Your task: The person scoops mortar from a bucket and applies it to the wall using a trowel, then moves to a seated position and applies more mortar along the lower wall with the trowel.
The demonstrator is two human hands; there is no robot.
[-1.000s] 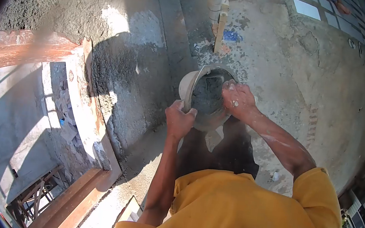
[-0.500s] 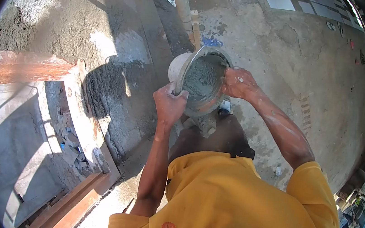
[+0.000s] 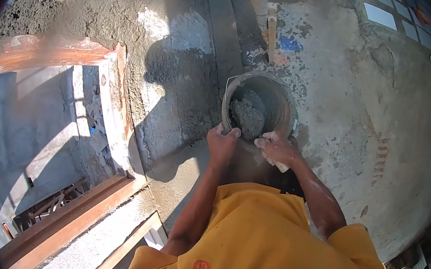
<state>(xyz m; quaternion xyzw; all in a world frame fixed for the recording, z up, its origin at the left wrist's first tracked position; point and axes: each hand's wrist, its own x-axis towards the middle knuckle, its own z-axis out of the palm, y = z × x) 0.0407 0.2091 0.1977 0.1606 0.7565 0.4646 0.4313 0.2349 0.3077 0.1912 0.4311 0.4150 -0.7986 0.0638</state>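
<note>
A round bucket [image 3: 287, 101] of wet grey mortar [image 3: 248, 116] stands in front of my body, its mouth facing up toward me. My left hand [image 3: 223, 145] is closed on its near left rim, thumb over the edge. At the near right rim, my right hand [image 3: 277, 148] is closed around what looks like a trowel handle [image 3: 281, 167], whose pale end sticks out below the fist. The trowel's blade cannot be made out among the mortar. Pale smears of mortar mark the right fingers.
To the left lies rough wet mortar [image 3: 184, 85] beside a worn wooden frame [image 3: 118, 95] around an opening. A long plank [image 3: 223, 22] and a post [image 3: 257, 2] are beyond the bucket. Concrete floor [image 3: 349, 97] extends right, with white tiles [image 3: 379, 16] at the far right.
The bucket has turned from tilted sideways to more upright and come nearer my body. My right hand has moved down from its right side to the near rim. The view has shifted left.
</note>
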